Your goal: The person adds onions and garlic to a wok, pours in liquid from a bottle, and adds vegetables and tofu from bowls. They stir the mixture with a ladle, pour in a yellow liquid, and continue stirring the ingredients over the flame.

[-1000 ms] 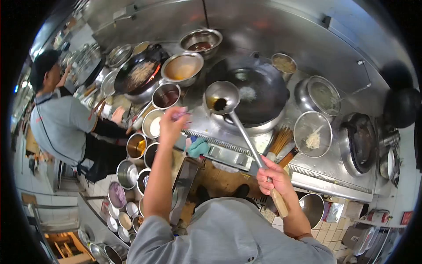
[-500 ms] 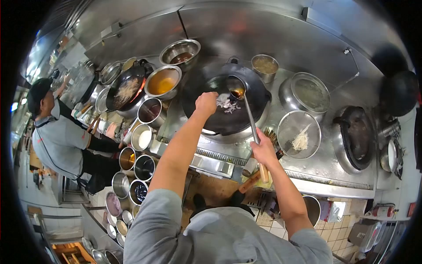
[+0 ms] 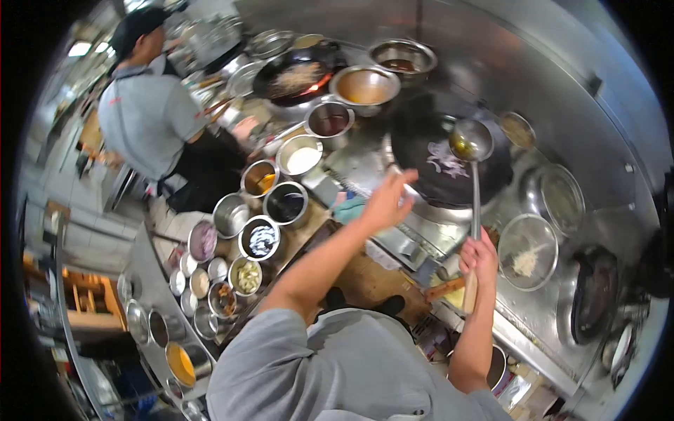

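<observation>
My left hand (image 3: 388,202) is over the stove's front edge, left of the black wok (image 3: 419,144), its fingers apart and nothing in them. Closed around the wooden end of a long-handled ladle (image 3: 477,193) is my right hand (image 3: 479,258). The ladle's bowl is over the back right of the wok, with a little yellow liquid in it. Pale purple-white slices (image 3: 446,160) lie in the wok, left of the ladle bowl.
To the left are metal pots of sauces and a white bowlful (image 3: 302,158); several ingredient tubs stand below. Flames show by another wok (image 3: 267,83), near a co-worker (image 3: 144,112). On the right, a strainer (image 3: 528,228) holds pale shreds.
My left hand has pulled back from over the wok and its fingers have spread. My right hand keeps the ladle over the wok. The view has swung left.
</observation>
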A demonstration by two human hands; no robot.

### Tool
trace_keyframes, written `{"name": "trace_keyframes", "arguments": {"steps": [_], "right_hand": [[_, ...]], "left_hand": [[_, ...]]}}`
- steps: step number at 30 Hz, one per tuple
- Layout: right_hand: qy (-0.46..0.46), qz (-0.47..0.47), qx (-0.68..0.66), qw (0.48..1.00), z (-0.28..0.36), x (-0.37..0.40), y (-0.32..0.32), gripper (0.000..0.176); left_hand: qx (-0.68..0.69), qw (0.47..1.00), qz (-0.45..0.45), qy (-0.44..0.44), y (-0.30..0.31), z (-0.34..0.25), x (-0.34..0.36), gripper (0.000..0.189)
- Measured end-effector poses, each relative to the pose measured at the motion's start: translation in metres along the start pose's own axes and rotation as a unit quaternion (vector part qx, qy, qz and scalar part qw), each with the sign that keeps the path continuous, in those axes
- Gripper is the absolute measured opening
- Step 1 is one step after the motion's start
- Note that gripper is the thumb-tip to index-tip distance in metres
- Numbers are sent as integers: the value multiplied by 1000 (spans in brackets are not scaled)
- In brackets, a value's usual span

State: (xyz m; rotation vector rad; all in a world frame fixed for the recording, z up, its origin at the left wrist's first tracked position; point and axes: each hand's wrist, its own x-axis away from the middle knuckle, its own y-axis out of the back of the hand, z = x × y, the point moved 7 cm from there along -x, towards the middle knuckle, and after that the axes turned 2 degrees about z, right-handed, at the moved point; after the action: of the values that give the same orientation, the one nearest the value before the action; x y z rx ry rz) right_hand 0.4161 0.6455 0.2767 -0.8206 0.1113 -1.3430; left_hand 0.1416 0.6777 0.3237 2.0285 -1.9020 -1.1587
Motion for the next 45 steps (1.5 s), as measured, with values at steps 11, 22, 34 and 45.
{"name": "trace_keyframes", "arguments": {"steps": [11, 22, 34, 45], "right_hand": [[-176, 195, 125, 957, -143, 39, -237, 69], [-3, 222, 608, 762, -295, -43, -372, 62], [-258, 210, 435, 837, -263, -62, -397, 54], [-314, 218, 82, 921, -202, -33, -329, 49]], "left_hand": [[-149, 814, 263, 496, 59, 222, 529, 35], [-204, 808, 448, 324, 32, 191, 736, 20], [284, 591, -116, 746, 53, 190, 749, 17], [289, 612, -82, 732, 56, 201, 705, 5]]}}
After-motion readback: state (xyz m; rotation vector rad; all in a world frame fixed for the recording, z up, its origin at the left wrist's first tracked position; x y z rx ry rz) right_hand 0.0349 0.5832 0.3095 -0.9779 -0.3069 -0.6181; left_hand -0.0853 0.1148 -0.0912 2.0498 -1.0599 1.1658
